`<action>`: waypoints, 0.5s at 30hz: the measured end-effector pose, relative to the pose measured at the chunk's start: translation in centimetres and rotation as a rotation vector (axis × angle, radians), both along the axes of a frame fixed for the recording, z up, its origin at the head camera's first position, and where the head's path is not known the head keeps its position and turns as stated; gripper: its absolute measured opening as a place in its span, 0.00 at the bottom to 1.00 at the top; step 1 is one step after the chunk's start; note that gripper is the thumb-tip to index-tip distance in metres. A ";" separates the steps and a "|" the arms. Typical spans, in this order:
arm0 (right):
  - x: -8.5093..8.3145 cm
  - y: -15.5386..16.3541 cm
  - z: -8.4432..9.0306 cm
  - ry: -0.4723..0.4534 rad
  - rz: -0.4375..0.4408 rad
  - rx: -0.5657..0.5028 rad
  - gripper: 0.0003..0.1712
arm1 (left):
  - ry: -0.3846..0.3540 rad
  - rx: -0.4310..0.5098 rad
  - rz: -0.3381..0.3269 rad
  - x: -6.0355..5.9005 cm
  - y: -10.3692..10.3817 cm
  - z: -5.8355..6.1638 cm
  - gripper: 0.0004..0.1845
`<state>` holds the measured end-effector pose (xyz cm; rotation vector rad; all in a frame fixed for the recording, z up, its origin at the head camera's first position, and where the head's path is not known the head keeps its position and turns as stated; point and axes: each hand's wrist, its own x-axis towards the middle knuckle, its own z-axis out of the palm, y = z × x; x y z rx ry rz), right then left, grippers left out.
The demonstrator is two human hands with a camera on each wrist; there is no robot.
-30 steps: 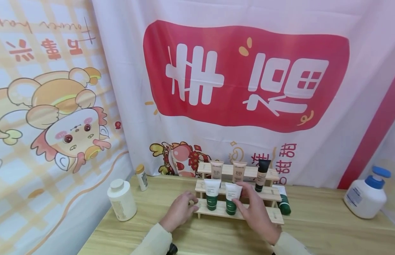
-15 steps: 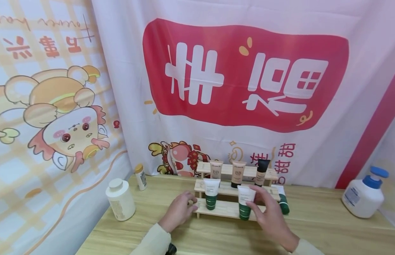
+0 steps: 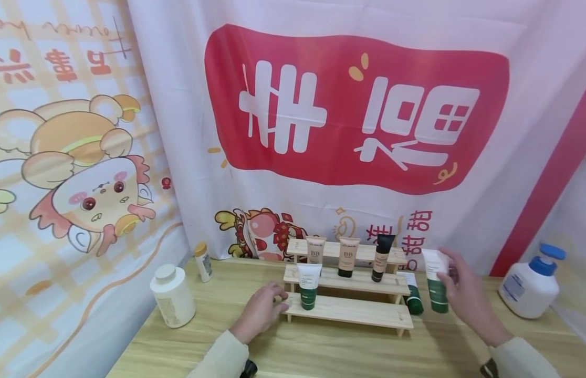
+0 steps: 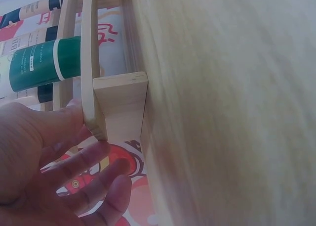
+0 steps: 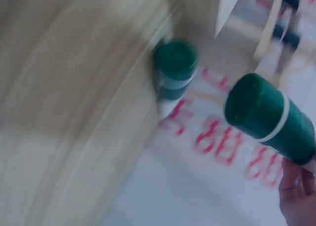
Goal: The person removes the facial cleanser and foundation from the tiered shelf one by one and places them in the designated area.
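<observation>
A stepped wooden rack stands on the table. My left hand rests against its left end, fingers loosely spread and holding nothing. One white-and-green tube stands on the lowest step, and it also shows in the left wrist view as a green tube. Two beige tubes and a black one stand higher up. To the right of the rack my right hand grips a white tube with a green cap, cap down above the table. Its cap is near a second green-capped tube.
A white jar and a small yellow-capped bottle stand at the left. A white pump bottle with a blue top is at the far right. Printed cloth hangs close behind the rack. Bare wooden tabletop lies in front.
My right hand has taken the second white-and-green tube off the lowest step and carried it right, past the rack's end. The left hand has stayed at the rack's left end.
</observation>
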<state>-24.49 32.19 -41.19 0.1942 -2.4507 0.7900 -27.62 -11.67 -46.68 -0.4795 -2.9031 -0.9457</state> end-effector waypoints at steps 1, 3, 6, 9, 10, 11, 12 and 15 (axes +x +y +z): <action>-0.7 0.6 -0.2 -0.059 -0.015 0.008 0.37 | -0.001 -0.002 0.004 0.0 -0.1 0.0 0.11; -2.1 1.7 -0.7 -0.179 -0.032 0.019 0.37 | -0.007 -0.007 0.010 0.0 -0.1 0.1 0.11; -4.0 3.1 -1.8 -0.364 -0.027 0.013 0.36 | -0.015 -0.006 0.012 0.1 -0.2 0.2 0.11; -5.6 4.2 -3.0 -0.518 -0.017 0.001 0.34 | -0.018 -0.001 0.005 0.1 -0.1 0.4 0.11; -6.1 4.4 -3.4 -0.558 -0.016 -0.008 0.34 | -0.016 -0.001 0.000 0.1 -0.1 0.5 0.11; -6.5 4.6 -3.8 -0.590 -0.019 -0.017 0.34 | -0.014 -0.002 -0.002 0.1 -0.1 0.5 0.11; -6.8 4.8 -4.1 -0.614 -0.020 -0.022 0.33 | -0.009 -0.005 -0.005 0.1 -0.1 0.5 0.11; -7.6 5.1 -4.8 -0.666 -0.048 -0.057 0.31 | -0.008 -0.012 -0.002 0.1 -0.1 0.4 0.11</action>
